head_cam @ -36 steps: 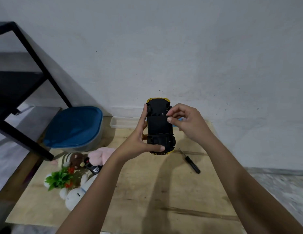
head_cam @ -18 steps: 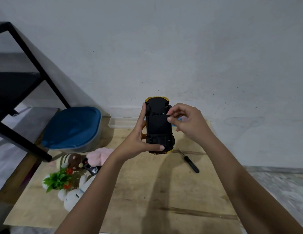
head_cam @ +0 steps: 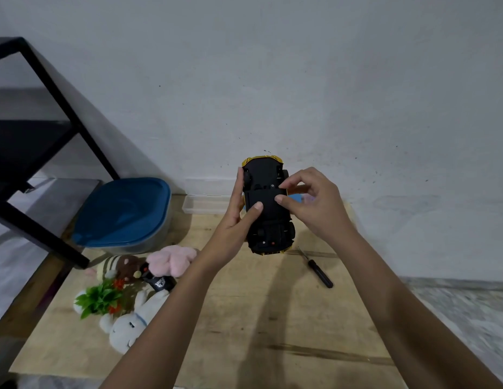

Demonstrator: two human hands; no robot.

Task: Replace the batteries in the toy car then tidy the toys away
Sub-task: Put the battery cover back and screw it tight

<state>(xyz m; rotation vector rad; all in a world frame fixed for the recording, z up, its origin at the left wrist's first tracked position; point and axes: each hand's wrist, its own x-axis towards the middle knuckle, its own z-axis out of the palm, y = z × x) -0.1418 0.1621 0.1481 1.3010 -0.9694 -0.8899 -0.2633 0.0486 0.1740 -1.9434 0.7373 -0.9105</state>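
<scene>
A yellow toy car point(head_cam: 268, 209) is held upside down above the wooden board, its black underside facing me. My left hand point(head_cam: 233, 228) grips its left side, thumb pressed on the middle of the underside. My right hand point(head_cam: 315, 200) touches the right side, thumb and fingertips on the black battery cover area. A black screwdriver point(head_cam: 319, 272) lies on the board to the right, below the car. Soft toys lie at the left: a pink plush point(head_cam: 171, 261), a brown striped plush point(head_cam: 118, 268), a white plush point(head_cam: 129, 324) and a small green plant toy point(head_cam: 100, 299).
The wooden board point(head_cam: 258, 332) lies on the floor against a white wall. A grey tub with a blue lid point(head_cam: 124, 214) stands at the back left. A clear plastic box point(head_cam: 205, 204) sits by the wall behind the car. A black metal rack point(head_cam: 34, 164) stands at the left.
My left thumb has moved up from the car's lower end to the middle of the underside. My right thumb now presses the cover beside it. The car stays raised.
</scene>
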